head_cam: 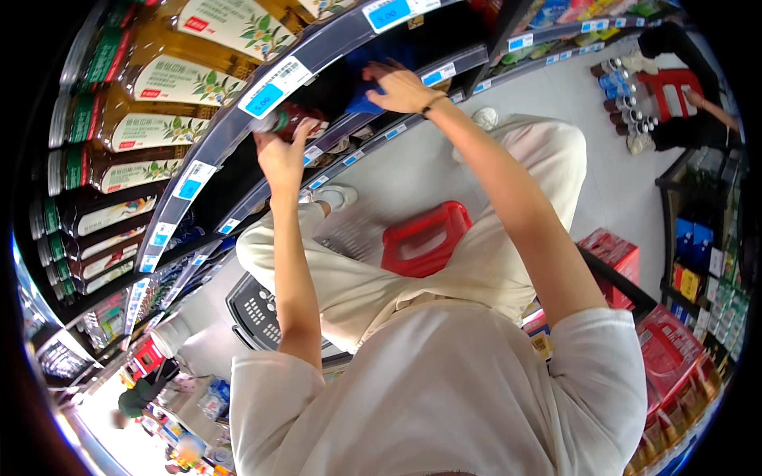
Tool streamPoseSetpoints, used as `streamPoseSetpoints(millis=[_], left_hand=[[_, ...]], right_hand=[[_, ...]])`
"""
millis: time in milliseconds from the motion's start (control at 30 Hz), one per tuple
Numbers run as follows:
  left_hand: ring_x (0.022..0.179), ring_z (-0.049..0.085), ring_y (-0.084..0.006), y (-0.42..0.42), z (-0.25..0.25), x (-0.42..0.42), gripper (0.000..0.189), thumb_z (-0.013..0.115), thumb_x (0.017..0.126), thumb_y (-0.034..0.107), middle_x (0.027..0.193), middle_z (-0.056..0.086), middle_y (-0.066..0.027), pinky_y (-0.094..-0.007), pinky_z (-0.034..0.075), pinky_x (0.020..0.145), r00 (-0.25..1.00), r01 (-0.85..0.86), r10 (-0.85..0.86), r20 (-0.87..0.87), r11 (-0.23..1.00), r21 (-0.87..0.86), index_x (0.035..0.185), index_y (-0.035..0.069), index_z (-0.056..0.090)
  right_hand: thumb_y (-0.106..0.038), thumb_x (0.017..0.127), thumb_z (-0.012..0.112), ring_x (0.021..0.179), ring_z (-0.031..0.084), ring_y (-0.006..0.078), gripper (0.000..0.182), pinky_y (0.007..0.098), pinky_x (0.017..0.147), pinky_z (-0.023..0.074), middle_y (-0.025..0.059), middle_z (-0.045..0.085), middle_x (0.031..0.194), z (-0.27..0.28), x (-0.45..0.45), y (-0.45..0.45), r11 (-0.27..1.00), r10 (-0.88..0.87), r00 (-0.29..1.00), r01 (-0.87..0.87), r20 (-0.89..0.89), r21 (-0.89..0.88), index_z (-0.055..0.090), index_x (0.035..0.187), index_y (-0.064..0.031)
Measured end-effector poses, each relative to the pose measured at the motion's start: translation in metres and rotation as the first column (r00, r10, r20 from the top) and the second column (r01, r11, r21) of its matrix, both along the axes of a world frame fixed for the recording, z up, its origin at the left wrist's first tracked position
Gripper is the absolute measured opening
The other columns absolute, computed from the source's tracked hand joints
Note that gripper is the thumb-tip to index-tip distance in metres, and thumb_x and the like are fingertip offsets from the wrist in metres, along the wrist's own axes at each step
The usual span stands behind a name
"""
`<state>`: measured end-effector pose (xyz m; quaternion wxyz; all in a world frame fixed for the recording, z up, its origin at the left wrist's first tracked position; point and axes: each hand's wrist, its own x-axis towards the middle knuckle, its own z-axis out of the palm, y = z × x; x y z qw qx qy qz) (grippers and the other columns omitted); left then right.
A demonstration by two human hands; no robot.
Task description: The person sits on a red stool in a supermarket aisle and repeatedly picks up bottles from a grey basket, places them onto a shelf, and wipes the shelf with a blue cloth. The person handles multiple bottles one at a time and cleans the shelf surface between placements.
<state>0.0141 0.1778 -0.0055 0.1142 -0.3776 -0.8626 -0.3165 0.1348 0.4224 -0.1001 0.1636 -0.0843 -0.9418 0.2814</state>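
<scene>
My left hand (280,156) is closed on a dark red drink bottle (296,121) with a green band near its cap, inside a low shelf compartment. To the right, my right hand (397,86) reaches over the edge of the dark shelf with its fingers spread and no item visible in it. Behind that hand is a blue surface (368,102), too dark to name. Above the bottle runs a shelf rail (229,124) with blue-and-white price tags. Large bottles of amber drink (128,134) lie in view on the shelf at the upper left.
A red shopping basket handle (391,250) shows between my knees, and a dark plastic stool or crate (255,312) stands at my left. Beyond the aisle floor (559,113), a person crouches by a red basket (673,95) and several bottles. Red cartons (613,256) stand at right.
</scene>
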Motion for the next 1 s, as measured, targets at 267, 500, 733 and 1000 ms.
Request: streamPoseSetpoints(millis=[267, 500, 733, 1000], left_hand=[[0.107, 0.057, -0.0432, -0.032, -0.008, -0.032, 0.07, 0.085, 0.072, 0.032, 0.116, 0.06, -0.0255, -0.0438, 0.044, 0.094, 0.989, -0.104, 0.103, 0.11, 0.994, 0.009, 0.122, -0.005, 0.053], [0.108, 0.056, -0.0444, -0.028, -0.01, -0.026, 0.076, 0.085, 0.073, 0.031, 0.118, 0.059, -0.0282, -0.0446, 0.044, 0.095, 0.978, -0.089, 0.074, 0.197, 0.994, 0.07, 0.128, -0.004, 0.048], [0.082, 0.06, -0.0314, 0.031, -0.019, -0.021, 0.063, 0.082, 0.077, 0.026, 0.102, 0.063, -0.0227, -0.0378, 0.049, 0.074, 0.995, 0.024, -0.03, 0.092, 0.998, 0.063, 0.117, -0.01, 0.05], [0.058, 0.068, -0.0175, 0.106, 0.015, 0.003, 0.037, 0.077, 0.084, 0.022, 0.075, 0.068, -0.0127, -0.0279, 0.054, 0.055, 0.937, 0.167, -0.195, 0.289, 0.979, 0.12, 0.098, -0.009, 0.061]], right_hand=[[-0.036, 0.084, 0.059, 0.141, 0.034, 0.0262, 0.062, 0.05, 0.117, 0.0209, 0.0099, 0.039, 0.152, 0.003, -0.073, -0.013, 0.964, -0.032, 0.948, -0.055, 0.317, 0.261, 0.05, 0.138, -0.0071], [-0.034, 0.078, 0.068, 0.131, 0.046, 0.0257, 0.057, 0.0494, 0.106, 0.0366, 0.0073, 0.051, 0.141, 0.026, -0.052, 0.01, 0.987, 0.091, 0.924, -0.134, 0.37, 0.093, 0.058, 0.13, -0.0133], [-0.031, 0.083, 0.061, 0.127, 0.05, 0.0244, 0.043, 0.0485, 0.105, 0.0357, 0.0051, 0.058, 0.135, -0.009, -0.056, -0.006, 0.936, 0.057, 0.99, -0.097, 0.126, 0.34, 0.064, 0.121, -0.012], [-0.028, 0.089, 0.058, 0.116, 0.056, 0.024, 0.031, 0.0425, 0.095, 0.0412, 0.009, 0.065, 0.121, 0.006, 0.054, 0.05, 0.943, -0.125, 0.992, 0.125, -0.017, 0.308, 0.069, 0.11, -0.0085]])
